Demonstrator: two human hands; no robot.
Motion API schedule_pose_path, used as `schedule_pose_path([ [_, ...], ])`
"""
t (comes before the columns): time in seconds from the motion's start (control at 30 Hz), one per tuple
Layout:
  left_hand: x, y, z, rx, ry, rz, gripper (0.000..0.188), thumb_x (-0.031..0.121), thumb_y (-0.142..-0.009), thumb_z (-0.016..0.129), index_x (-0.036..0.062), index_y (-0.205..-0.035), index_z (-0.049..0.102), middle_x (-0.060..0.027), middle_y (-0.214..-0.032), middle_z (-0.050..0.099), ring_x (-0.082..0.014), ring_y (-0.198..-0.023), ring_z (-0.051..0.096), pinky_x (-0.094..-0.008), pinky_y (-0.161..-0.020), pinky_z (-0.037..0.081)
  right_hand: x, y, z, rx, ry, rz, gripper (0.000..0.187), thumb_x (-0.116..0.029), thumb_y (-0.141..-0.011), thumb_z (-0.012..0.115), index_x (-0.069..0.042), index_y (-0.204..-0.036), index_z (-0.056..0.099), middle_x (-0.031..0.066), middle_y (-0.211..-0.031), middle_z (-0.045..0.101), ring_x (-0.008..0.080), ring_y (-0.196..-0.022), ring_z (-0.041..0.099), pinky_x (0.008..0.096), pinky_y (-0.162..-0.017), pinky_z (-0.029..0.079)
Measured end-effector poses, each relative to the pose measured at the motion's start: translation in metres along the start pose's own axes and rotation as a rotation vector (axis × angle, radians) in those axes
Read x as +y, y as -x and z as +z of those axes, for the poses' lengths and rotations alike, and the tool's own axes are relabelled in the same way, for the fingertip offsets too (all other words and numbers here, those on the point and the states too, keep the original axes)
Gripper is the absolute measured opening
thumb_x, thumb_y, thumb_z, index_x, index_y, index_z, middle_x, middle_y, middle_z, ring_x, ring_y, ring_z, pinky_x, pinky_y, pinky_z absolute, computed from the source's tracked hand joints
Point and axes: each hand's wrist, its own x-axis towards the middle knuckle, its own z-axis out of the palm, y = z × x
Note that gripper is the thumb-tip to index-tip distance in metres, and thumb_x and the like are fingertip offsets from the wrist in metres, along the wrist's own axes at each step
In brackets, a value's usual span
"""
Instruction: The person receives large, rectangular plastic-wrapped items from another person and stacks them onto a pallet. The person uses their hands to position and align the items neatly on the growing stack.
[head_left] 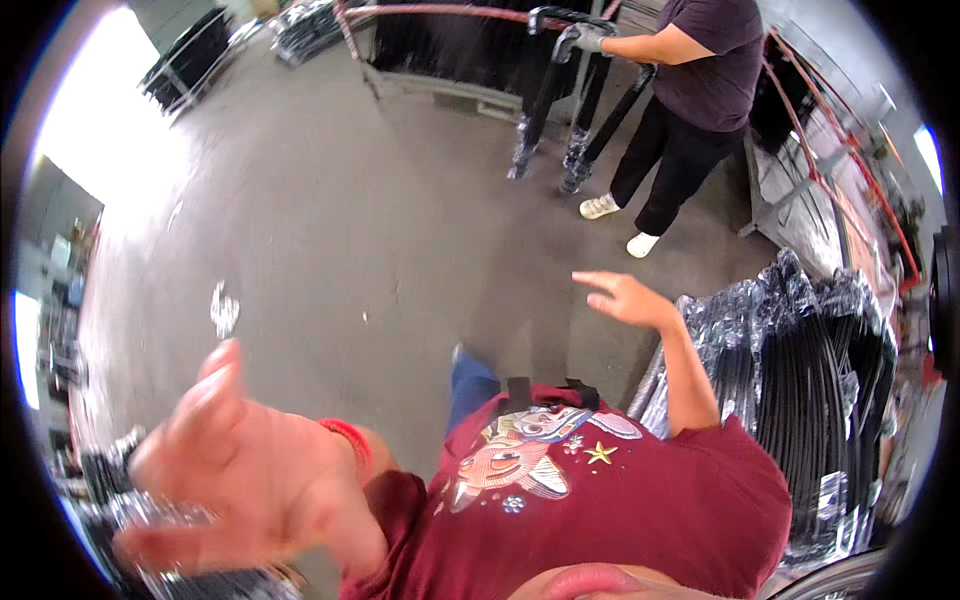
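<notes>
My left hand (240, 470) is raised close to the camera, its fingers apart and somewhat blurred, with nothing in it. A red band (350, 446) circles that wrist. Farther off, my right hand (630, 300) reaches out over the floor with fingers stretched, also holding nothing. The thing nearest to it is a stack of long black bars (800, 390), bundled in clear plastic film, beside my right arm. Neither hand touches anything.
A co-worker (705, 75) in a dark shirt stands ahead, a gloved hand (588, 38) on black film-wrapped bars (550, 100). Red-railed racks (440, 10) stand behind and to the right. More wrapped bundles (120, 480) lie at lower left. A plastic scrap (224, 310) is on the grey floor (330, 220).
</notes>
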Motion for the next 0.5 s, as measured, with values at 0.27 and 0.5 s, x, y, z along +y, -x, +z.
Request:
schedule_pose_path([
  [0.27,-0.202,0.295,-0.058,-0.477,-0.183,-1.365,0.017,0.006,-0.084,0.053,0.0024,-0.101,0.056,-0.0069,-0.092,0.061,-0.0136,-0.087,0.056,-0.0276,-0.076,0.045,0.082,-0.165,-0.074,0.381,-0.625,0.489,0.049,-0.035,-0.086,0.053,-0.014,-0.128,0.041,0.0064,-0.122,0.047,0.0157,-0.113,0.043,0.0329,-0.094,0.033],
  [0.5,-0.197,0.308,-0.038,-0.703,0.21,-1.801,0.024,0.008,-0.084,0.051,0.0016,-0.107,0.055,-0.0094,-0.096,0.062,-0.0141,-0.091,0.057,-0.027,-0.078,0.045,0.159,-0.26,-0.123,0.502,-0.767,0.583,0.07,-0.04,-0.079,0.06,-0.008,-0.133,0.03,0.0111,-0.129,0.039,0.0239,-0.119,0.037,0.0419,-0.096,0.03],
])
